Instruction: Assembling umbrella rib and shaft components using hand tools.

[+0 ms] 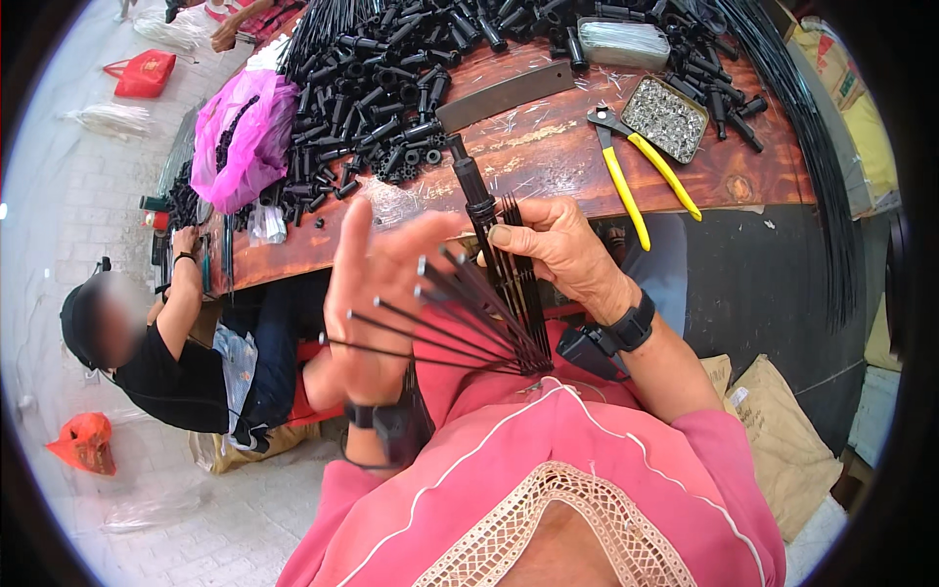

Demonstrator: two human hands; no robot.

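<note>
My right hand (562,245) pinches a black ribbed assembly, much like an umbrella frame, between thumb and fingers. Its upper part is a black plastic tube-shaped hub (472,181) pointing up toward the table. Thin black ribs (469,308) hang from the hub; several fan out to the left with pale tips, while others stay bundled under my right fingers. Beside the fanned ribs, my left hand (381,284) is raised, slightly blurred, with fingers spread and nothing gripped. Whether its fingertips touch the hub I cannot tell.
On the wooden table (548,147) lie a heap of black plastic tubes (377,93), a metal strip (504,96), yellow-handled pliers (636,171), a tin of small metal bits (665,117) and a box of wires (623,43). A pink bag (240,137) and a co-worker (176,362) are at left.
</note>
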